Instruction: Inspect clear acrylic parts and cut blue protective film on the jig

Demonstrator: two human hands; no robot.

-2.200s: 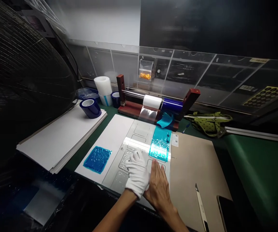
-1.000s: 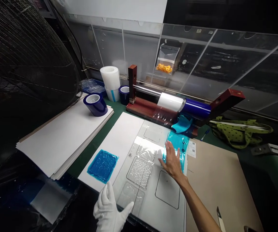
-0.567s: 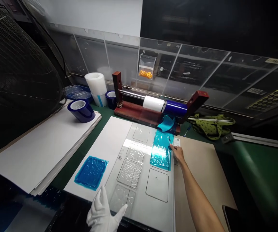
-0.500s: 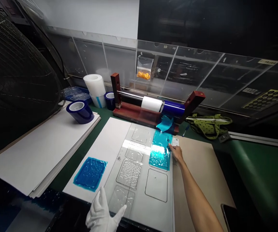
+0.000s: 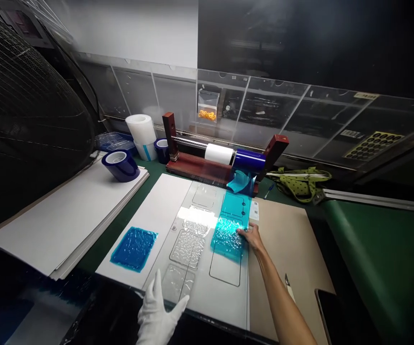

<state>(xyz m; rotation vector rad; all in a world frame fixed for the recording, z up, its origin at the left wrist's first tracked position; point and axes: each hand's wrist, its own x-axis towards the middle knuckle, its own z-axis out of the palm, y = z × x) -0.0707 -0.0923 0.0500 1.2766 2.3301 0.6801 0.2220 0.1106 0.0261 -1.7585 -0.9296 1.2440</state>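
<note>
Head view. My right hand (image 5: 250,238), bare, reaches out over the white panel (image 5: 224,302) and pinches the right edge of the cyan film strip (image 5: 230,224) between thumb and fingertips; the grip is narrow and closed on the film. The strip runs from the dark blue roll (image 5: 249,160) on the red-brown dispenser stand (image 5: 200,167) at the far side of the panel, down toward me along the panel's right column, and its near end overlaps the top of the bare outlined rectangle (image 5: 224,266). The film's near part is wrinkled and catches a glare.

My left hand (image 5: 159,314), in a white glove, rests at the near edge of the panel with fingers spread and thumb out, holding nothing. It sits just near the lowest of the clear-film patches (image 5: 177,283) in the panel's middle column.

On the white sheet left of the panel lies 1 separate blue film patch (image 5: 134,248). A white roll (image 5: 218,153) shares the dispenser bar with the dark blue one. Far left, 1 blue tape roll (image 5: 120,165) lies on a stack of white boards (image 5: 59,220), with a tall white roll (image 5: 141,129) beyond it. A knife (image 5: 289,288) lies on the brown board (image 5: 286,249) just right of my forearm, and a green pouch (image 5: 300,179) sits at the far right.
</note>
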